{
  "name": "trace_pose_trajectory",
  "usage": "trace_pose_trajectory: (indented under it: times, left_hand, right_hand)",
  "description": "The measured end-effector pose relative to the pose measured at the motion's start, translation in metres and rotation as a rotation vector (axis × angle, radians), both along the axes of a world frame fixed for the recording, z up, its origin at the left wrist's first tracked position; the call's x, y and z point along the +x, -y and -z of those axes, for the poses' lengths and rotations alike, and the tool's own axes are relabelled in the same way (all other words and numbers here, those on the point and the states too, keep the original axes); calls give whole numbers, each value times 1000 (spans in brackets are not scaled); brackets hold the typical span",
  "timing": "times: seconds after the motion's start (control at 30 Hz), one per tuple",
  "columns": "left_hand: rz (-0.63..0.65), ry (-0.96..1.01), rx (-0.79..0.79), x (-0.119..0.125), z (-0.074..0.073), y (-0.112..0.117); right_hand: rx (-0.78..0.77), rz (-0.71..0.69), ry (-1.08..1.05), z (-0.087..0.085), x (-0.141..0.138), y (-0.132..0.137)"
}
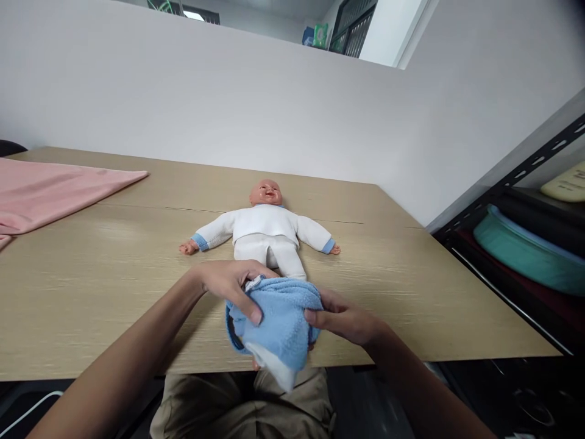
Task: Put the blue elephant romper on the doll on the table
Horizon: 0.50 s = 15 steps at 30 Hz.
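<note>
A baby doll (265, 228) in a white outfit with blue cuffs lies on its back on the wooden table (91, 268), arms spread, head pointing away from me. A fluffy blue garment (281, 326) with a white lining covers the doll's feet at the table's near edge. My left hand (231, 283) grips the garment's left side with curled fingers. My right hand (342, 317) pinches its right side. The doll's lower legs are hidden under the cloth.
A pink cloth (50, 192) lies spread at the table's far left. A dark metal shelf (525, 177) stands to the right, holding a teal round container (525, 256). A white partition wall (228, 103) runs behind the table. My lap is below the table edge.
</note>
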<state>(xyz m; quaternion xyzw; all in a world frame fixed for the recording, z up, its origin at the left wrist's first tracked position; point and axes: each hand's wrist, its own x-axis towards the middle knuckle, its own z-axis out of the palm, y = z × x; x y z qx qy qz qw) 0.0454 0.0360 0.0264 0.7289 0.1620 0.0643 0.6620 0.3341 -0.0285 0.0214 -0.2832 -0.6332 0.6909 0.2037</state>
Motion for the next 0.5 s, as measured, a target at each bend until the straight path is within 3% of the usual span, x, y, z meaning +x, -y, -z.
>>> trace_pose_trajectory:
  times: [0.17, 0.27, 0.37, 0.43, 0.5]
  left_hand:
    - [-173, 29, 124, -2, 1, 1]
    - [-205, 28, 83, 2, 0, 3]
    - [-160, -4, 45, 8, -4, 8]
    - [-150, -55, 111, 14, -9, 12]
    - [-179, -103, 188, 21, -13, 17]
  right_hand:
    - [-20, 18, 25, -7, -7, 15]
    - [-27, 71, 61, -14, -19, 31]
    - [131, 382, 162, -11, -30, 44]
    - [319, 599, 250, -5, -33, 47]
    - [480, 715, 388, -1, -30, 50]
